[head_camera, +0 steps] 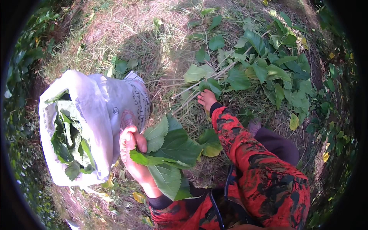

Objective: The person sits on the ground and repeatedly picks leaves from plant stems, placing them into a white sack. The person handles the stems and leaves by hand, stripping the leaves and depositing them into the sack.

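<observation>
My left hand (133, 149) holds several large green leaves (175, 146) with toothed edges, just right of a white woven sack (95, 95). The sack lies tilted with its mouth towards the left, and green leaves (70, 141) fill the opening. My right hand (207, 99) reaches to the cut leafy branches (224, 70) on the ground, its fingers at a leaf beside the bare stems. Whether those fingers grip a leaf or a stem cannot be told.
Dry grass and straw (138, 34) cover the ground. A heap of leafy branches (276, 66) lies at the upper right. Yellow leaves (139, 197) are scattered near the sack. Dense green foliage (23, 72) borders the left and right sides.
</observation>
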{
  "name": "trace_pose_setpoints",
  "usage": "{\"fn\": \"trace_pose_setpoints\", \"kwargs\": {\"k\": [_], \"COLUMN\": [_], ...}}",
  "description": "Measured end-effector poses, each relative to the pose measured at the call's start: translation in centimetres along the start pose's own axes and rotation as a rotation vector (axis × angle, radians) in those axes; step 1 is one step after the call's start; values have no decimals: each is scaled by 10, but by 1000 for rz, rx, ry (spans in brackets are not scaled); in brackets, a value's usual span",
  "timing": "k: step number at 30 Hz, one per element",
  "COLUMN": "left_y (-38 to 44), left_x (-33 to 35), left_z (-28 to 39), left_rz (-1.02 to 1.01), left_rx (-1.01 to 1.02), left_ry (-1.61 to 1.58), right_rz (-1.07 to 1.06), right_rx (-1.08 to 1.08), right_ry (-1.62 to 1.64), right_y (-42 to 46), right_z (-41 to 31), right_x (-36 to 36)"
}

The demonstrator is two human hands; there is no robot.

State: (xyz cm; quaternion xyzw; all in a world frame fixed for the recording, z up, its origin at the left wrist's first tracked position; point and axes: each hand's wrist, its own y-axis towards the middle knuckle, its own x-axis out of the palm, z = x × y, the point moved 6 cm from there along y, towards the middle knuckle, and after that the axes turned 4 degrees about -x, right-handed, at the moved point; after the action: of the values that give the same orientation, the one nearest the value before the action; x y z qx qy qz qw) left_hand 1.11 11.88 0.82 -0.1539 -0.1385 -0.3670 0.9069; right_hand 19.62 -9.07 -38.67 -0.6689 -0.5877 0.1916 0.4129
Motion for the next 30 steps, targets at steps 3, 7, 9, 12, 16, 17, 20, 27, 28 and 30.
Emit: {"fn": "trace_pose_setpoints", "kwargs": {"k": [3,7,9,12,16,17,20,27,28,30], "left_y": [3,0,-3,-4,-6,-8,-10,8,9,6], "left_x": [-1,1,1,3,0,0,7,17,21,32], "left_z": [0,1,5,12,17,19,19,-4,-9,-19], "left_rz": [19,-6,-12,-36,-82,-94,-149,-255,-258,-266], "left_rx": [-16,-5,22,49,85,100,121,158,145,106], "left_ry": [72,93,110,86,29,20,-37,-159,-181,-224], "right_rz": [-86,-230,-257,-289,-325,-303,-478,-836,-861,-799], "right_rx": [-17,40,-2,-27,-80,-99,-121,-218,-264,-335], "right_ry": [174,262,348,569,631,612,696,676,639,514], "right_y": [3,-20,-51,-95,-166,-193,-249,-388,-397,-390], "right_z": [1,-11,-27,-44,-75,-91,-134,-189,-196,-204], "right_x": [5,18,23,8,-40,-45,-73,-106,-117,-147]}}
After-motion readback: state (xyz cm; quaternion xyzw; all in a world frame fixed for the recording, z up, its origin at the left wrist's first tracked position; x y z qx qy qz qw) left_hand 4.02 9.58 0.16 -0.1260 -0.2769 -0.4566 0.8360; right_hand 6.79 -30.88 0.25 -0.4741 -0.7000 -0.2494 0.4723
